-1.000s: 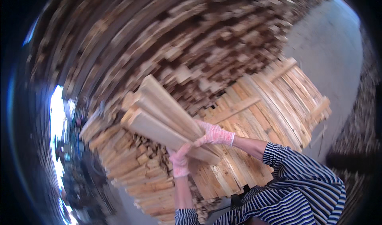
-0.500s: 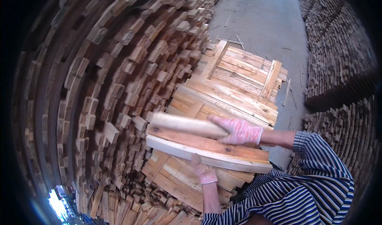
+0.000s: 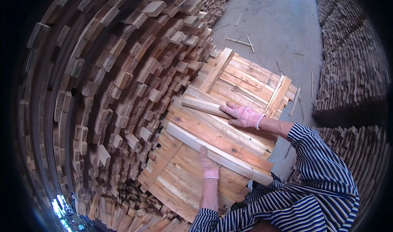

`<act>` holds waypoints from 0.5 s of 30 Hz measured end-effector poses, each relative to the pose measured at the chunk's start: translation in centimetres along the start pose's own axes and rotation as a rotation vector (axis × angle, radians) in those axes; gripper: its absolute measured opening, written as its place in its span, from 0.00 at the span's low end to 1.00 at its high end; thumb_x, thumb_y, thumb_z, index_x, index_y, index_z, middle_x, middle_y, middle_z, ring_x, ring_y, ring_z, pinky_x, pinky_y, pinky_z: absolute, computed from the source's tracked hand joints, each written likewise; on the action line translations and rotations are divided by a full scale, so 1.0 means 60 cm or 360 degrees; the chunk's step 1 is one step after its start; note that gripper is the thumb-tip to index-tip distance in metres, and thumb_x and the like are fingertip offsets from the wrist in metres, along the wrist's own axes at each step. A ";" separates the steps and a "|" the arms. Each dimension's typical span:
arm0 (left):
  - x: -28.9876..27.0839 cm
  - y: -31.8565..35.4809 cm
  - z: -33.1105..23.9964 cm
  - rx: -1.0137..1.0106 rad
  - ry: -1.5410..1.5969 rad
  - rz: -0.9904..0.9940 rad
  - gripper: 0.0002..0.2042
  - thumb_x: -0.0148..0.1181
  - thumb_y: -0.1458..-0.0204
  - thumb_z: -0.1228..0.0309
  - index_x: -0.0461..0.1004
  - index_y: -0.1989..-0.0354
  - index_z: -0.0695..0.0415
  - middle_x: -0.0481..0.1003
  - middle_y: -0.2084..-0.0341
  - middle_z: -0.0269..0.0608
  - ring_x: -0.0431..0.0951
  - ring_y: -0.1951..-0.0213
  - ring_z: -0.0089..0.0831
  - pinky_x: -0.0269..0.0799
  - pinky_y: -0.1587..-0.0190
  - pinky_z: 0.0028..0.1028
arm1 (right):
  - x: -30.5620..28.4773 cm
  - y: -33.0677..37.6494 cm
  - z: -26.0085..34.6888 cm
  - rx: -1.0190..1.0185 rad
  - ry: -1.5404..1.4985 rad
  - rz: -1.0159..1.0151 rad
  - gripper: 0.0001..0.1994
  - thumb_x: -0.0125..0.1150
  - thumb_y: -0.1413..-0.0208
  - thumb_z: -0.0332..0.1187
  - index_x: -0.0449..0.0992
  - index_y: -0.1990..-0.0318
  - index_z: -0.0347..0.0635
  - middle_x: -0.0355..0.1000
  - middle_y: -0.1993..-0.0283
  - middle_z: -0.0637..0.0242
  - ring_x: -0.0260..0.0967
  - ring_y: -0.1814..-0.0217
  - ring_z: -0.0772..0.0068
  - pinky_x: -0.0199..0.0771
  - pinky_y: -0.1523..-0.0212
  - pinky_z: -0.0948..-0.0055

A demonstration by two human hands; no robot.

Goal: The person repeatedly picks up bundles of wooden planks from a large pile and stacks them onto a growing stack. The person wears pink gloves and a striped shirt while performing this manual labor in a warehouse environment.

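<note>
A: How far open is the right hand [image 3: 243,115]?
B: Fairly wide. Its gloved fingers are loosely spread and stretched forward, with the fingertips over the near end of a short board [image 3: 201,105].
A: Does it grip that board?
B: The hand lies over the end from above; I can't tell how firmly it presses.
A: And the left hand [image 3: 210,167]?
B: It is at the lower long edge of a pale board [image 3: 229,159], a fingertip up against it. The rest of the fingers can't be made out, so I can't tell how far open it is.
A: Where do those boards lie?
B: On the wood stack [image 3: 184,185] in front of the person. A reddish board [image 3: 204,133] runs right beside the pale one, between it and the short one.
</note>
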State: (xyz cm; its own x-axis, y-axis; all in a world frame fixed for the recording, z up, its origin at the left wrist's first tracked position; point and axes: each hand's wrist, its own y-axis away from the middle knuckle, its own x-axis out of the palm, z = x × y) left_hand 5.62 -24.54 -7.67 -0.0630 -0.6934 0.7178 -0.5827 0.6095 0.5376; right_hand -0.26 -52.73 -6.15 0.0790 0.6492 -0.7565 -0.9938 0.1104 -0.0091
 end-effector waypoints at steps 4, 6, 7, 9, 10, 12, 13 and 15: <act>0.021 -0.006 -0.004 0.0145 -0.0073 -0.0226 0.39 0.65 0.43 0.50 0.59 0.29 0.59 0.66 0.33 0.47 0.67 0.34 0.48 0.65 0.31 0.47 | -0.074 0.001 0.056 0.0339 -0.0186 0.0173 0.34 0.57 0.39 0.39 0.56 0.26 0.46 0.66 0.42 0.44 0.69 0.40 0.41 0.72 0.41 0.54; 0.036 -0.011 0.002 0.0140 -0.0027 -0.0323 0.38 0.64 0.42 0.50 0.60 0.29 0.60 0.67 0.34 0.48 0.68 0.35 0.49 0.65 0.31 0.47 | -0.098 0.018 0.095 0.0449 -0.0345 0.0209 0.35 0.56 0.38 0.40 0.54 0.24 0.47 0.67 0.39 0.43 0.68 0.37 0.43 0.71 0.38 0.56; 0.041 -0.023 0.006 0.0215 -0.0089 -0.0236 0.35 0.66 0.44 0.50 0.64 0.32 0.54 0.73 0.40 0.43 0.75 0.41 0.45 0.75 0.39 0.45 | -0.081 0.022 0.098 0.0299 -0.0445 0.0080 0.37 0.56 0.36 0.44 0.51 0.22 0.50 0.63 0.30 0.43 0.63 0.28 0.47 0.66 0.31 0.60; 0.052 -0.033 0.019 0.0112 0.0042 -0.0097 0.36 0.66 0.44 0.50 0.64 0.32 0.56 0.73 0.40 0.45 0.76 0.42 0.46 0.74 0.38 0.46 | -0.049 0.025 0.119 0.0442 -0.0749 0.0172 0.39 0.57 0.36 0.48 0.51 0.22 0.46 0.61 0.28 0.41 0.59 0.25 0.46 0.59 0.27 0.61; 0.060 -0.036 0.023 0.0104 0.0033 -0.0084 0.36 0.67 0.44 0.50 0.64 0.32 0.56 0.73 0.40 0.46 0.76 0.43 0.46 0.74 0.38 0.46 | -0.041 0.022 0.129 0.0474 -0.0722 0.0162 0.40 0.59 0.37 0.49 0.52 0.22 0.46 0.62 0.28 0.42 0.59 0.24 0.47 0.59 0.26 0.61; 0.070 -0.026 0.024 0.0044 0.0083 -0.0110 0.37 0.69 0.46 0.51 0.64 0.32 0.57 0.73 0.40 0.47 0.76 0.42 0.47 0.73 0.37 0.47 | -0.040 0.023 0.123 0.0568 -0.1016 0.0147 0.41 0.64 0.40 0.50 0.54 0.23 0.48 0.62 0.27 0.44 0.59 0.24 0.49 0.57 0.26 0.61; 0.078 -0.022 0.029 -0.0002 0.0106 -0.0119 0.38 0.71 0.47 0.52 0.64 0.32 0.58 0.73 0.40 0.47 0.76 0.42 0.47 0.73 0.37 0.48 | -0.034 0.028 0.109 0.0549 -0.1149 0.0096 0.41 0.64 0.40 0.50 0.54 0.23 0.49 0.62 0.27 0.44 0.59 0.24 0.49 0.58 0.26 0.61; 0.078 -0.019 0.040 -0.0005 0.0165 0.0002 0.38 0.70 0.47 0.52 0.63 0.31 0.58 0.73 0.39 0.47 0.75 0.41 0.48 0.72 0.36 0.48 | -0.028 0.027 0.086 0.0415 -0.1357 0.0008 0.41 0.64 0.41 0.51 0.54 0.23 0.56 0.63 0.27 0.45 0.61 0.26 0.47 0.61 0.27 0.61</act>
State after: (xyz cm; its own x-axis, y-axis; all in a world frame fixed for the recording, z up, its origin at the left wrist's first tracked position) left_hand 4.01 -29.40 -5.98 0.0209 -0.6492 0.7604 -0.5801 0.6115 0.5380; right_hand -1.63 -49.75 -1.52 0.2090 0.9778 -0.0113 -0.9532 0.2063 0.2210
